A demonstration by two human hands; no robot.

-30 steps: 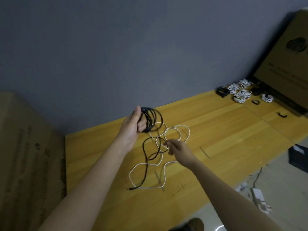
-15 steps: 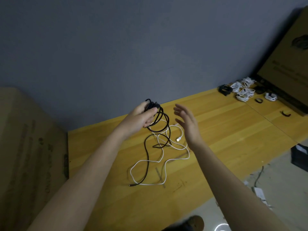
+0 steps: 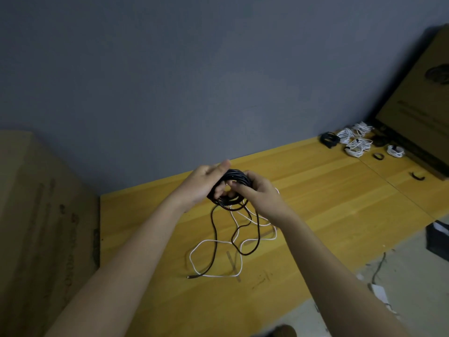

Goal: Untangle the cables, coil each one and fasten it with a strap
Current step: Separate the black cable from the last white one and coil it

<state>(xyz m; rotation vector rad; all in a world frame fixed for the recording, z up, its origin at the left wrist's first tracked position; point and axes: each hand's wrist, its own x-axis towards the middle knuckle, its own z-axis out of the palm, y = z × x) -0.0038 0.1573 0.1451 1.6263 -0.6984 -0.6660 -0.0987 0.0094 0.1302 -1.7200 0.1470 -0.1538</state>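
My left hand (image 3: 204, 184) grips a coil of the black cable (image 3: 237, 176) above the wooden table (image 3: 328, 203). My right hand (image 3: 260, 193) closes on the same coil from the right, fingers curled over its loops. The black cable's loose tail (image 3: 214, 237) hangs down to the tabletop and ends near the front. A white cable (image 3: 213, 242) lies in loose loops on the table under my hands, crossed by the black tail.
Several coiled white cables (image 3: 357, 142) and a coiled black one (image 3: 328, 139) sit at the table's far right, with loose black straps (image 3: 378, 156) beside them. Cardboard boxes stand at the left (image 3: 36, 227) and far right (image 3: 418, 105). Floor with scraps lies below right.
My right hand rose from the white cable on the table, opened, then came up to grasp the black coil. My left hand kept the coil and shifted slightly right.
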